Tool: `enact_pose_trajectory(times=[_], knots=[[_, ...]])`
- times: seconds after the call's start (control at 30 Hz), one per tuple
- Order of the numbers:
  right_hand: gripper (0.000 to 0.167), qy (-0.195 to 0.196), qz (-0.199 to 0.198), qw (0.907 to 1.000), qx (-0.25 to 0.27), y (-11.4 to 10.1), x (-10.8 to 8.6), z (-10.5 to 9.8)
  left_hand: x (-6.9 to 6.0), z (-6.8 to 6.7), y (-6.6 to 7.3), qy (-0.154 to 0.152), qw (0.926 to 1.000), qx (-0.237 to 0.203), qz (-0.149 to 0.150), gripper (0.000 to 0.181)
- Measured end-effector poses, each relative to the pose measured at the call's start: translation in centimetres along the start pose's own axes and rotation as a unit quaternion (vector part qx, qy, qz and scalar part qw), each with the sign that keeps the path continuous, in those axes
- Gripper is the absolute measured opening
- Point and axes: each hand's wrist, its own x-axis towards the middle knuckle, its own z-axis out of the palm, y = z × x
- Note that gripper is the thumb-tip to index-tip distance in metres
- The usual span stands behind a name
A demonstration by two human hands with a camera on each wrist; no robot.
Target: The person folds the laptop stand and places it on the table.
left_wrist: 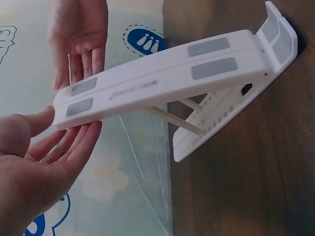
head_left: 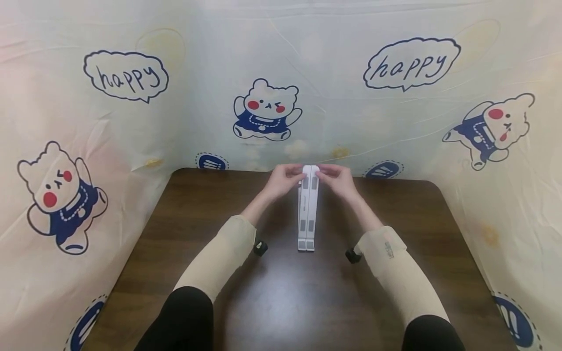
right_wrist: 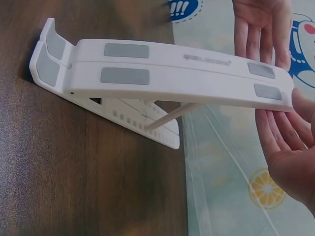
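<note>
A white folding stand (head_left: 310,204) with grey pads stands on the table, its two long halves side by side. In the left wrist view the stand (left_wrist: 162,73) has its upper arms raised above the base, with struts between them. My left hand (head_left: 284,181) grips the raised far end from the left, thumb at the end and fingers beneath. My right hand (head_left: 339,180) holds the same end from the right; in the right wrist view that hand (right_wrist: 290,152) has its thumb on the end and fingers under it. The lipped end rests on the table.
The brown wooden table (head_left: 175,234) has a patterned cloth (head_left: 333,112) hanging behind and at both sides. A small black device (head_left: 260,247) sits by the left sleeve, another (head_left: 352,255) by the right sleeve.
</note>
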Motion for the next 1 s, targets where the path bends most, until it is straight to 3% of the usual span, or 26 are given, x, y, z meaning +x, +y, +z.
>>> enact_pose_trajectory(times=[0.3, 0.5, 0.8, 1.0], knots=[[0.043, 0.001, 0.022, 0.9997, -0.013, 0.5, 0.4, 0.1, 0.4, 0.2, 0.1, 0.012, 0.9992, -0.031, -0.023, 0.043], [0.043, 0.0, 0.041, 0.9991, -0.014, 1.1, 0.1, 0.0, 0.2, 0.2, -0.7, 0.01, 0.9986, -0.043, -0.031, 0.043], [0.042, 0.001, 0.054, 0.9985, -0.013, 2.3, -1.4, -0.2, -0.8, 0.9, -2.3, -0.005, 0.9991, -0.035, -0.022, 0.045], [0.039, -0.011, 0.034, 0.9989, -0.031, 3.4, -2.0, -0.4, -1.8, 1.0, -3.3, -0.004, 0.9995, -0.025, -0.021, 0.044]])
